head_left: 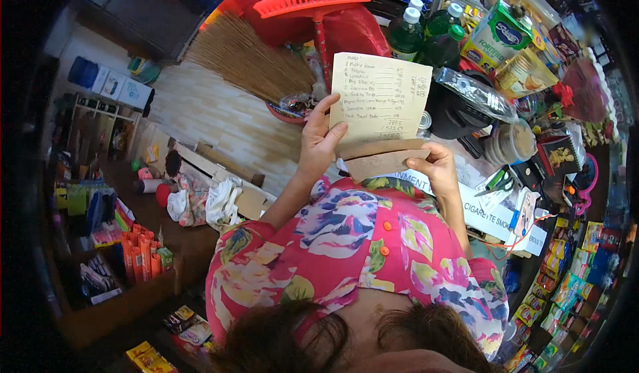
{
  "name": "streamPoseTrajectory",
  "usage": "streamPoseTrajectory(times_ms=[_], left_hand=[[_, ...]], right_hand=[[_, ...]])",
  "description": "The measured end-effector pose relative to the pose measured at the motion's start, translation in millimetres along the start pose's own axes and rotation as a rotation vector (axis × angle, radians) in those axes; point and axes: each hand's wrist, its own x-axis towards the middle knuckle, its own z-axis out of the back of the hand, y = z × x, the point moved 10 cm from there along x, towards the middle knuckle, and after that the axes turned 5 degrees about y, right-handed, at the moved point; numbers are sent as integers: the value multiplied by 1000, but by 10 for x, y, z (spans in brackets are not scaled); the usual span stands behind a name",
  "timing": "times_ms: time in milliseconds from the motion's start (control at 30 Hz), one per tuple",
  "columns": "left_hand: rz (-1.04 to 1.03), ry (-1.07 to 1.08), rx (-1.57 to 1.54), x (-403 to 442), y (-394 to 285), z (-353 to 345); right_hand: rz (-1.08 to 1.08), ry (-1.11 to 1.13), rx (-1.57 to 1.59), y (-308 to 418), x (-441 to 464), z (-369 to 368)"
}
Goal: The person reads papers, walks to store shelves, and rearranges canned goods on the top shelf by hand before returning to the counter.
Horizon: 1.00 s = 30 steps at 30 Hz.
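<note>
Upright in front of my chest is a cream sheet of paper with a handwritten list and figures. My left hand grips its left edge, the thumb in front and the fingers partly behind. Below the sheet, my right hand pinches the right end of a brown piece of cardboard between thumb and fingers. The cardboard overlaps the lower part of the sheet, so I cannot tell whether the two are joined.
Beyond the sheet are a red broom, a straw broom and green bottles. A black bag-like item, plastic tubs and a printed sign crowd the right. Shelved goods stand left.
</note>
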Motion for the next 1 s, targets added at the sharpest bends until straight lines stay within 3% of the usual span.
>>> streamPoseTrajectory(times_ms=[700,1000], left_hand=[[-50,122,-54,510,90,-184],[-10,168,-83,587,146,-248]], right_hand=[[96,33,-55,259,52,87],[70,-124,-17,171,6,240]])
